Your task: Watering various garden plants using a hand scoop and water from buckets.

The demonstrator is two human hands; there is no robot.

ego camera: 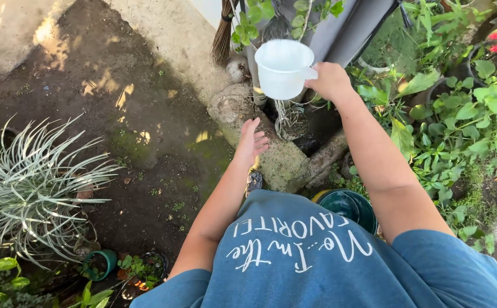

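A white plastic cup (283, 67) with a side handle was held up high, over a small pot (292, 122) down among the stones. It was kept nearly level, with its open top facing up toward the camera, so whatever was inside would not spill. What was inside could not be made out.

The cup was gripped by the right hand (330, 81), whose fingers were closed on the handle. The arm was stretched far out, most likely so the cup could be brought right over the pot.

The left hand (252, 140) was held lower down, open, with the fingers spread and nothing in them. It hung just above a big mossy stone (277, 159), perhaps to help with balance while leaning forward.

A thin stem (305, 20) with green leaves was seen rising behind the cup. A broom (223, 34) had been stood against the wall at the back. Leafy green plants (465, 120) were crowded on the right. A spiky pale plant (28, 182) was spread out on the left, beside bare, damp ground (117, 85). A dark green pot (348, 206) was placed near the person's body.
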